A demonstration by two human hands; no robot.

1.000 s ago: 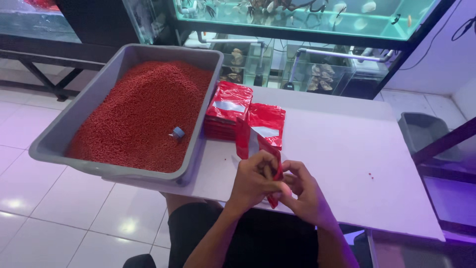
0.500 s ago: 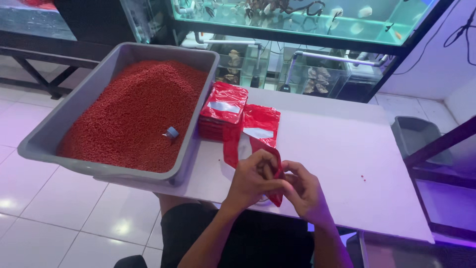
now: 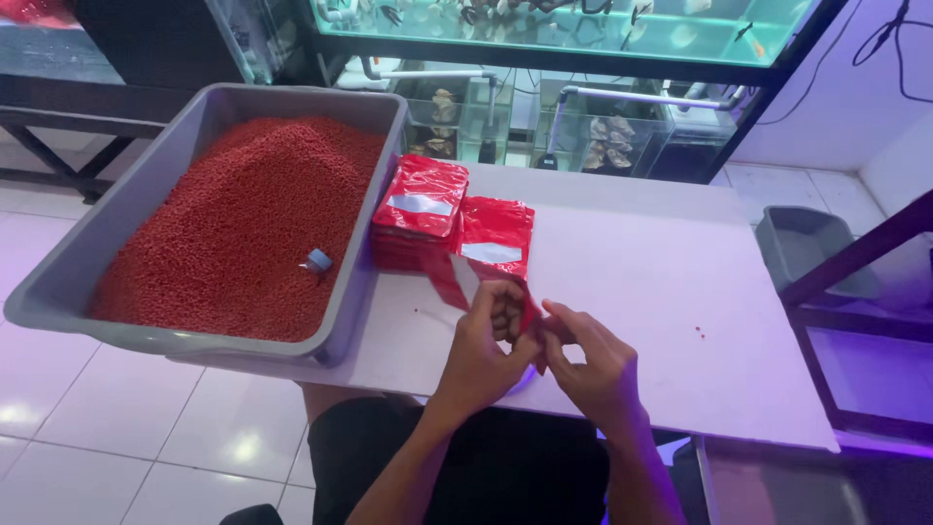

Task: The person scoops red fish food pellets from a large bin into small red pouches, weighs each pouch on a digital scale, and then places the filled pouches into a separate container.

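The grip of both hands is closed on one red pouch [image 3: 505, 255], which stands tilted up from the near edge of the desk [image 3: 661, 292]. The left hand [image 3: 491, 340] has its fingers curled round the pouch's lower left part, the thumb pressed toward the middle. The right hand [image 3: 593, 355] meets it from the right, its fingertips pinching the pouch's lower right edge, so that the two hands touch each other at the pouch. The pouch is shiny, with a pale rectangular label across its upper face, and its bottom end is hidden behind the fingers.

Just behind it, lying flat on the desk, is a stack of red pouches [image 3: 420, 219] of the same kind, touching the side of a grey tub [image 3: 126, 209]. The tub sits on the left end of the desk, overhanging its left edge, and is heaped with small red pellets [image 3: 243, 224]. A small grey scoop [image 3: 317, 260] lies half sunk in the pellets near the tub's right wall.

A few loose pellets dot the bare desk to the right. Beyond the desk stand glass aquariums [image 3: 583, 29], and on the floor at the far right is a second, empty-looking grey bin [image 3: 812, 243].
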